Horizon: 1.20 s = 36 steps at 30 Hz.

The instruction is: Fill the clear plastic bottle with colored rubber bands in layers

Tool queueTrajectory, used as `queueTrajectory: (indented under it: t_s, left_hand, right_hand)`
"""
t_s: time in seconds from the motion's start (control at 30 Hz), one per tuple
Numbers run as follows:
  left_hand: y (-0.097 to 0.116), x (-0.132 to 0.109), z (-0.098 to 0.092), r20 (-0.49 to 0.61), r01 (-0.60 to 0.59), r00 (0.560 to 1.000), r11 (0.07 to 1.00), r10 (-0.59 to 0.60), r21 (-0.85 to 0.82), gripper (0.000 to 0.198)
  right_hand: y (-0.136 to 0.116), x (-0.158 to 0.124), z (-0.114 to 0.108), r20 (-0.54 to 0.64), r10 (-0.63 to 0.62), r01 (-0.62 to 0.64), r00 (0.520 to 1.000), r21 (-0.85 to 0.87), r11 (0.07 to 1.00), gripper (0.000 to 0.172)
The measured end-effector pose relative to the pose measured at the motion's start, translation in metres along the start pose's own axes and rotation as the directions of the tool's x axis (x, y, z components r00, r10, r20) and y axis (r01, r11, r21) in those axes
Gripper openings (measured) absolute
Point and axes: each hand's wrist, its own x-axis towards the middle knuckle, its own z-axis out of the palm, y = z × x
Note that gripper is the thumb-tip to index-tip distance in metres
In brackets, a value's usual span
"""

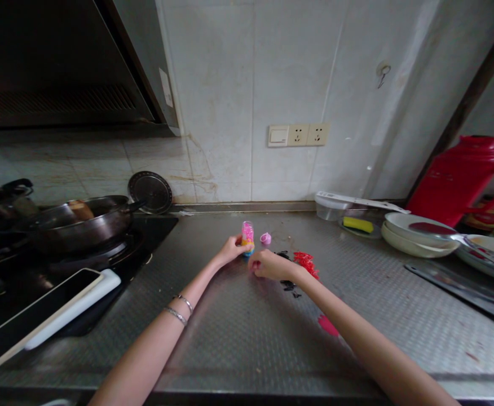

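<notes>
My left hand (pixel 230 250) is closed around a small clear bottle (pixel 247 230), which stands upright on the metal counter. Layers of pink, yellow and blue show inside it. Just to the right of the bottle, my right hand (pixel 269 265) has its fingers curled in a pinch; whatever they hold, if anything, is too small to make out. A pink cap (pixel 265 238) lies behind my right hand. Beside my right wrist are a heap of small red bands (pixel 305 263) and some black bands (pixel 290 286), partly covered by the hand and forearm.
A pink piece (pixel 327 325) lies by my right forearm. At left are a pan (pixel 82 223) on the stove and a phone (pixel 39 310) on a white object. Stacked bowls (pixel 411 239), a yellow sponge (pixel 357 225), a knife (pixel 462 290) and a red thermos (pixel 458 177) stand right.
</notes>
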Motion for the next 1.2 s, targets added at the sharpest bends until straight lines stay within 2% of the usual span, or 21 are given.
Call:
queueTrajectory:
  t_s: [0.1, 0.17, 0.3, 0.37, 0.47, 0.53, 0.6, 0.73, 0.83, 1.0, 1.2]
  left_hand:
    - [-0.001, 0.001, 0.000, 0.005, -0.014, 1.000, 1.000, 0.014, 0.022, 0.035]
    - [-0.001, 0.001, 0.000, 0.008, -0.019, 1.000, 0.999, 0.019, 0.041, 0.036]
    - [-0.001, 0.000, -0.001, 0.001, -0.007, 1.000, 0.997, 0.007, 0.077, 0.032]
    - [-0.001, -0.001, -0.001, 0.008, -0.007, 1.000, 0.997, 0.006, 0.075, 0.032]
    - [0.001, -0.002, -0.001, 0.016, -0.008, 1.000, 0.998, 0.007, 0.058, 0.031]
    - [0.001, -0.002, -0.001, 0.018, -0.009, 1.000, 0.999, 0.008, 0.049, 0.031]
    - [0.001, -0.002, -0.001, 0.023, -0.007, 1.000, 0.999, 0.006, 0.042, 0.032]
    - [0.000, -0.001, -0.001, 0.030, 0.007, 1.000, 1.000, -0.008, 0.020, 0.033]
    - [0.002, 0.001, 0.000, 0.021, 0.027, 0.999, 1.000, -0.027, 0.001, 0.033]
    - [0.008, 0.000, 0.001, 0.014, 0.020, 1.000, 1.000, -0.021, 0.009, 0.034]
    - [0.015, -0.002, 0.006, 0.025, 0.001, 1.000, 1.000, -0.001, 0.005, 0.033]
  right_hand:
    - [-0.005, 0.004, -0.025, -0.130, 0.005, 0.002, 0.991, 0.056, 0.998, 0.025]
    - [-0.009, 0.010, -0.047, -0.247, 0.026, -0.007, 0.969, 0.079, 0.997, 0.023]
    - [-0.009, 0.030, -0.079, -0.430, -0.002, -0.003, 0.903, -0.012, 1.000, 0.021]
    - [-0.006, 0.043, -0.085, -0.427, -0.041, -0.003, 0.904, -0.102, 0.995, 0.021]
    - [-0.002, 0.059, -0.084, -0.325, -0.058, -0.007, 0.944, -0.195, 0.981, 0.022]
    - [-0.003, 0.064, -0.082, -0.278, -0.060, -0.003, 0.959, -0.221, 0.975, 0.022]
    - [-0.004, 0.063, -0.081, -0.295, -0.073, 0.007, 0.953, -0.219, 0.976, 0.022]
    - [-0.002, 0.043, -0.083, -0.398, -0.067, -0.001, 0.915, -0.168, 0.986, 0.022]
    - [0.006, 0.015, -0.079, -0.409, 0.003, -0.064, 0.912, -0.136, 0.989, 0.021]
    - [0.022, -0.039, -0.061, -0.239, 0.166, -0.209, 0.957, -0.168, 0.963, 0.020]
    - [0.023, -0.085, -0.046, -0.143, 0.260, -0.282, 0.955, -0.168, 0.944, 0.028]
